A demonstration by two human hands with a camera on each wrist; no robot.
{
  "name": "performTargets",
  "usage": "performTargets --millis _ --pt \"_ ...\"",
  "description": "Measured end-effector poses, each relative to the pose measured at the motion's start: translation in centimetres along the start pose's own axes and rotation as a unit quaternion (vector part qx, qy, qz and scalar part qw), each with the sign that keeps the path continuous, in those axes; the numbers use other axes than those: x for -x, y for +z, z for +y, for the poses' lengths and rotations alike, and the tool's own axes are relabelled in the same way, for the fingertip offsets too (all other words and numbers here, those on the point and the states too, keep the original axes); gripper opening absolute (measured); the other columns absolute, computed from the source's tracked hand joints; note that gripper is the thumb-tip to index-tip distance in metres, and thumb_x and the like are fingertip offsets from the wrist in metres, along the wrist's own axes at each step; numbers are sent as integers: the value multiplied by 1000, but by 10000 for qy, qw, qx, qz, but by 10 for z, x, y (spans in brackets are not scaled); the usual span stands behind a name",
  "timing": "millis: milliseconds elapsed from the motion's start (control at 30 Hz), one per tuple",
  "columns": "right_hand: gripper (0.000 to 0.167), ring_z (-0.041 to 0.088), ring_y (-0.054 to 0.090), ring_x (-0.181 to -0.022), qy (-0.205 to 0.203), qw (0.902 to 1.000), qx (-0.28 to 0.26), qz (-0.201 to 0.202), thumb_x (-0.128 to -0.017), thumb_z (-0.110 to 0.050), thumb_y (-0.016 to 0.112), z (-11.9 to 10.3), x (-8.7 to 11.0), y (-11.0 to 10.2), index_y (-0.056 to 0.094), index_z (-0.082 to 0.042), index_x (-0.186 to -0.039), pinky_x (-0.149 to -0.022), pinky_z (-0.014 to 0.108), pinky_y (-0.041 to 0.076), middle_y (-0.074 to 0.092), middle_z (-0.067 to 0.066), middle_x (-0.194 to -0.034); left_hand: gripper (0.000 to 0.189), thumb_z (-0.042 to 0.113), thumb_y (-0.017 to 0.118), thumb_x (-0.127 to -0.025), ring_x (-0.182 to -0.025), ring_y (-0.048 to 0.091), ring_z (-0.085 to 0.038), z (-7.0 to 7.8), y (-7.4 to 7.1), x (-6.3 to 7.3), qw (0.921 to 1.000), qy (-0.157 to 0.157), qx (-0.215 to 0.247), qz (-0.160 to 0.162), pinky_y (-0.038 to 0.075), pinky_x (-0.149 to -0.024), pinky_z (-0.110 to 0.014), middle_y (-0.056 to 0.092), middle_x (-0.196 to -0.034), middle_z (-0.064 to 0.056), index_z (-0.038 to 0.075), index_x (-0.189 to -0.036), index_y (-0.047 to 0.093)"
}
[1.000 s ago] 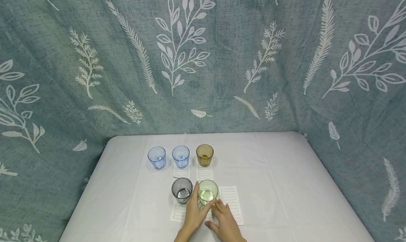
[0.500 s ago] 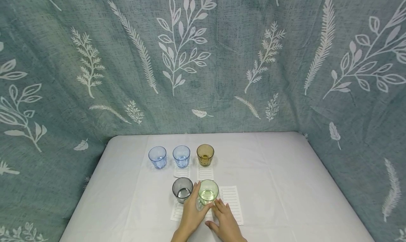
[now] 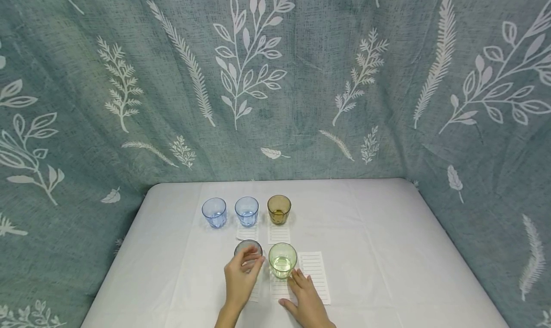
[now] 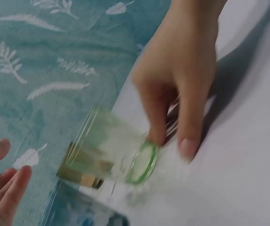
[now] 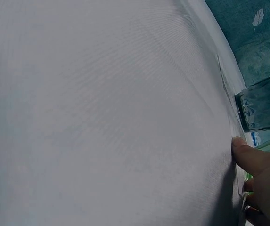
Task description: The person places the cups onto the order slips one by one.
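Observation:
A clear green glass [image 3: 282, 257] stands upright on a sheet of lined paper [image 3: 280, 290] in the head view. My left hand [image 3: 239, 278] is just left of it, in front of the grey glass [image 3: 242, 245], partly covering it. Its fingers bend loosely and hold nothing; in the left wrist view they show at the lower left, apart from the green glass [image 4: 104, 141]. My right hand [image 3: 306, 300] rests at the near right of the green glass, fingertips at its base. Whether they touch the glass or only the paper, I cannot tell.
Behind stand two blue glasses, left [image 3: 214, 213] and middle [image 3: 247, 212], and an amber glass [image 3: 279, 210]. Another lined sheet [image 3: 314, 273] lies at the right, partly under my right hand. A green leaf-print curtain [image 3: 275, 79] hangs around the white table [image 3: 370, 261].
My left hand has let go of the green glass's left side and moved left, in front of the grey glass. The right hand and the green glass have stayed in place.

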State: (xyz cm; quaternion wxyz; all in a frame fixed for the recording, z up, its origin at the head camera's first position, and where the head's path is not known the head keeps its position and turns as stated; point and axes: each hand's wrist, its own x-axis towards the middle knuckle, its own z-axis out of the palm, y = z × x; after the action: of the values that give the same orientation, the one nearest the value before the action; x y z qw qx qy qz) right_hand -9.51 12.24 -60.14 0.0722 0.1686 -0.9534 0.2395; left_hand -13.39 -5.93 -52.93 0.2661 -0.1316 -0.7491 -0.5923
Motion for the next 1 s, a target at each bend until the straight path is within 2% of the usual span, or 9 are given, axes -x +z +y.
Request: performTargets --millis 100,233,267,467,600,700,800,900,1000 --pt "63 41 44 -125 -3 10000 -14 35 -78 -39 72 -1 0 -1 59 7 -119 -100 60 35 51 25 -131 28 -16 72 -71 -64 65 -29 3 -13 -13 9983 43 -192 546 56 -52 -22 65 -86 -26 -16 -96 60" --pt "61 41 45 -124 -24 9999 -38 118 -77 -36 73 -3 0 -3 60 7 -118 -100 60 36 52 26 -130 27 -16 72 -71 -62 62 -27 11 -32 -32 9920 -337 -544 1088 54 -49 -20 64 -85 -25 -15 -95 61" --pt "61 41 45 -124 -28 9999 -33 128 -77 -36 73 -3 0 -3 60 7 -118 -100 60 36 52 26 -130 28 -13 73 -71 -63 62 -23 6 -35 -36 9896 -412 -657 1215 52 -50 -17 65 -86 -24 -14 -96 61" --pt "61 40 46 -124 -37 9999 -22 136 -77 -37 73 -2 0 -1 60 7 -117 -100 60 36 52 26 -130 39 -2 78 -71 -78 60 -29 -44 -52 -52 9761 -839 -1126 1657 44 -55 -6 62 -99 -23 -10 -105 60" --pt "61 40 45 -124 -19 9999 -51 117 -77 -38 73 -1 0 -1 60 7 -117 -100 60 36 52 26 -130 53 4 80 -70 -91 55 -34 -59 -59 -66 9692 -1218 -1352 1659 47 -66 -16 56 -109 -24 -8 -116 56" --pt "61 41 45 -124 -18 9999 -35 113 -77 -38 73 0 0 1 61 7 -117 -100 60 36 52 26 -130 66 8 81 -70 -104 48 -38 -71 -63 -75 9662 -1574 -1370 1516 47 -80 -36 49 -120 -25 -6 -127 48" --pt "62 40 44 -125 14 10000 -18 62 -77 -39 72 1 1 2 60 6 -118 -101 60 35 52 25 -131 81 12 82 -70 -119 39 -41 -85 -66 -84 9638 -1905 -1333 1307 38 -97 -53 41 -130 -26 -4 -136 38" --pt "62 40 44 -126 45 10000 1 33 -77 -40 72 2 1 3 60 6 -119 -101 60 35 51 25 -132 93 17 84 -69 -131 29 -43 -97 -68 -93 9610 -2149 -1396 1043 24 -109 -55 33 -140 -27 -2 -142 29" --pt "62 40 45 -125 15 10000 3 82 -77 -40 72 2 1 3 61 6 -117 -101 60 35 52 25 -131 102 20 84 -68 -136 21 -43 -106 -70 -102 9587 -2337 -1422 779 19 -113 -54 25 -147 -27 -1 -146 22"
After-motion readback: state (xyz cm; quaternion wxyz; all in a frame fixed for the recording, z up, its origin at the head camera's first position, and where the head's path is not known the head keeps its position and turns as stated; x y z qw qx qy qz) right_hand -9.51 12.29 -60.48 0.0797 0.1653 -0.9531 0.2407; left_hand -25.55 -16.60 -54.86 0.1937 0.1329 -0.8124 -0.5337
